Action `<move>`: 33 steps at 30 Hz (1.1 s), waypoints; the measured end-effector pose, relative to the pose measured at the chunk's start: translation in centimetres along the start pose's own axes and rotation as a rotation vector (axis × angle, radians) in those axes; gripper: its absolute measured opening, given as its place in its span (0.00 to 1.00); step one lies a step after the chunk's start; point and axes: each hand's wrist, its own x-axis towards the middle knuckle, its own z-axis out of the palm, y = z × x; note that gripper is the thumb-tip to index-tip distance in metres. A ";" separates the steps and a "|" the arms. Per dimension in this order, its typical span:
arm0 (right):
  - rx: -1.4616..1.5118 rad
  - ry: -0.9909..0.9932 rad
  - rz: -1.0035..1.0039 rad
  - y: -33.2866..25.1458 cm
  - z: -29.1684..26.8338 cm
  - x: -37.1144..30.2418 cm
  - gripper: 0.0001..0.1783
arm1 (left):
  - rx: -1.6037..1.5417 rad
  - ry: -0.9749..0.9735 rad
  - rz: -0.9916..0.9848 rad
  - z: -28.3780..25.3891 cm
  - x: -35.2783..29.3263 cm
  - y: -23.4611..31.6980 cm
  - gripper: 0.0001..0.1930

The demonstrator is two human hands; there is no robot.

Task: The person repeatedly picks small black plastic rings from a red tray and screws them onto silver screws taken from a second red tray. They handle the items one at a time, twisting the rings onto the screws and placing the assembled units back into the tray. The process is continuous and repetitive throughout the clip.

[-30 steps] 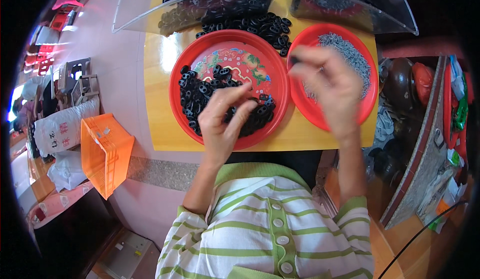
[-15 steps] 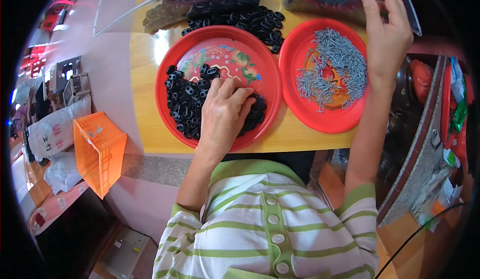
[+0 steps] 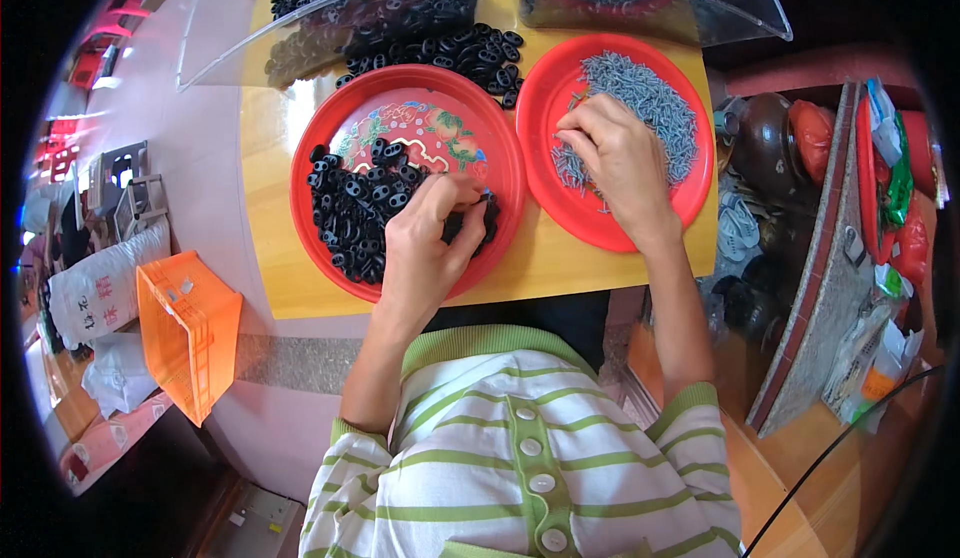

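Observation:
My left hand (image 3: 422, 248) is closed in a pinch at the right side of a heap of small black oval plastic parts with two holes (image 3: 350, 213). These parts lie in a round red flower-patterned tray (image 3: 302, 220). Whatever its fingertips hold is hidden. Over a second red plate (image 3: 538, 173), my right hand (image 3: 622, 163) has thumb and fingers pressed together. Small grey metal screws (image 3: 640, 88) are spread beneath and beyond it. Anything in that pinch is too small to make out.
Clear plastic bins with black parts stand at the table's far side, left (image 3: 390, 18) and right (image 3: 620, 0). Loose black parts (image 3: 470, 53) lie before them on the yellow table (image 3: 265, 173). An orange crate (image 3: 190, 328) is at left; a brown jar (image 3: 765, 133) at right.
My right hand has come down and left from the far right bin to the screw plate, its fingers now pinched. My left hand stays at the black parts. The view has shifted slightly.

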 end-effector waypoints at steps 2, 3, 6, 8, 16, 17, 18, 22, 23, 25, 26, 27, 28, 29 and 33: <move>-0.109 -0.045 -0.031 -0.1 0.2 0.1 0.05 | -0.157 -0.006 -0.076 0.1 -0.9 0.2 0.05; -0.164 -0.068 -0.047 -0.1 0.3 0.2 0.05 | -0.236 -0.009 -0.114 0.1 -1.4 0.1 0.05; -0.279 -0.134 -0.081 -0.1 0.6 0.5 0.05 | -0.349 0.003 -0.187 0.0 -2.4 0.1 0.05; -0.318 -0.162 -0.144 -0.2 0.5 0.8 0.03 | -0.420 -0.006 -0.220 -0.1 -2.9 -0.1 0.05; -0.377 -0.163 -0.139 -0.8 1.0 0.9 0.01 | -0.700 -0.018 -0.315 -0.7 -3.3 0.4 0.06; -0.345 -0.147 -0.125 -0.6 1.0 0.9 0.01 | -0.733 -0.017 -0.326 -0.7 -3.2 0.7 0.06; -0.311 -0.133 -0.113 -0.4 1.1 0.9 0.02 | -0.764 -0.012 -0.336 -0.7 -3.1 0.8 0.06; 0.140 -0.090 0.084 0.1 0.7 0.8 0.02 | -0.723 -0.038 -0.359 -0.8 -2.6 0.8 0.05; 0.277 -0.100 0.183 0.1 0.5 0.6 0.02 | -0.733 -0.032 -0.363 -0.7 -2.3 1.1 0.05; 0.522 -0.113 0.321 0.5 0.2 0.4 0.03 | -0.751 -0.028 -0.342 -0.3 -1.7 1.1 0.05; 0.631 -0.117 0.357 0.9 0.3 0.3 0.04 | -0.759 -0.025 -0.317 0.0 -1.4 0.9 0.06; 0.741 -0.122 0.394 1.1 0.3 0.2 0.04 | -0.765 -0.024 -0.294 0.3 -1.2 0.8 0.06; 0.763 -0.130 0.395 1.2 0.2 0.1 0.04 | -0.751 -0.031 -0.283 0.4 -0.9 0.8 0.06; 0.785 -0.138 0.396 1.3 0.1 0.1 0.04 | -0.736 -0.039 -0.272 0.6 -0.6 0.8 0.06; 0.954 -0.185 0.420 1.4 -0.6 0.2 0.06 | -0.674 -0.065 -0.265 1.4 1.2 1.2 0.07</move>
